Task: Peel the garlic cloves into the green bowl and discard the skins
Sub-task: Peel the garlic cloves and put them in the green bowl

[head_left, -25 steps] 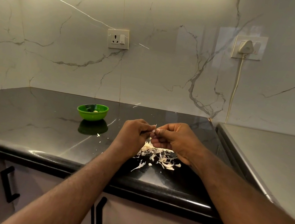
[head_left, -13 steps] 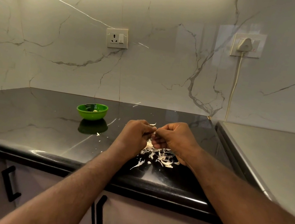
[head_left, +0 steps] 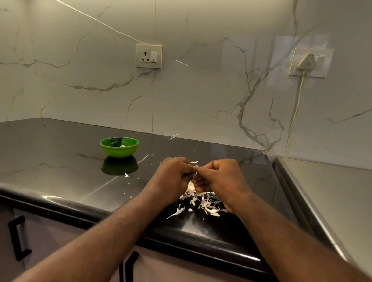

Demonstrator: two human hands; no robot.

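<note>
Head view, the only one I have. The two hands hide most of what matters: knuckles face me, and where the fingertips meet I can make out only a pale speck of the clove (head_left: pixel 196 167), too small to tell whether it is peeled. A thin curl of skin (head_left: pixel 194 161) sticks up just above the knuckles. Both forearms run out of the bottom of the picture.

The bowl (head_left: pixel 116 152) stands on the counter (head_left: pixel 53 163), left of the hands and farther back, apart from them. I see at least one pale lump (head_left: pixel 123 146) inside it, near the right wall. The near wall hides the rest of the floor, so I cannot count what is in there.

The left hand (head_left: pixel 173 175) is clenched, fingers curled tight, its thumb and fingertips pinching the clove. The right hand (head_left: pixel 220 178) is curled the same way and pinches it from the other side, so that the two hands touch at the fingertips. They are held just above a heap of skins (head_left: pixel 208 205) lying on the counter near its front edge. A few loose flakes (head_left: pixel 126 175) lie in front of the bowl.
</note>
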